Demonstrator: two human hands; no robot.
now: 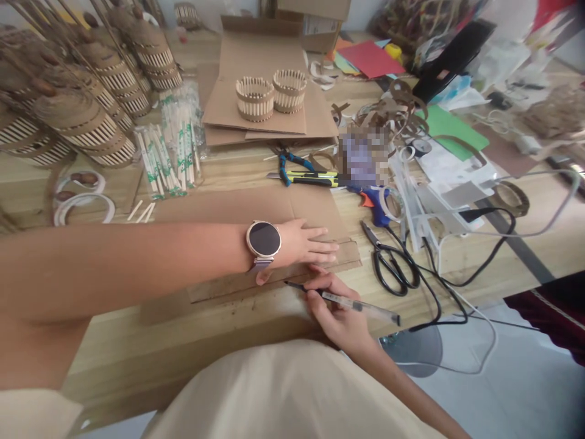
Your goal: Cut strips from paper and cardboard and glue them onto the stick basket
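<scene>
1. Apparently, the step in hand is marking: on the tabletop (159, 329), towards its near edge, lies a flat cardboard sheet (219, 204).
2. The left hand (301, 244) rests palm-down on that sheet, fingers slightly spread, seemingly to steady it.
3. The right hand (338, 311), closer to the tabletop's near edge, has its fingers pinching a pen (347, 302).
4. Its dark tip (287, 282) points left, by the cardboard's near side; contact is unclear. The next move likely calls for a firm hold and an even stroke.

A cardboard sheet (219, 204) is pressed by the spread left hand (302, 242) — a pen (343, 301) is gripped in the right hand (343, 320), and scissors (380, 246) are seen nearby.
</scene>
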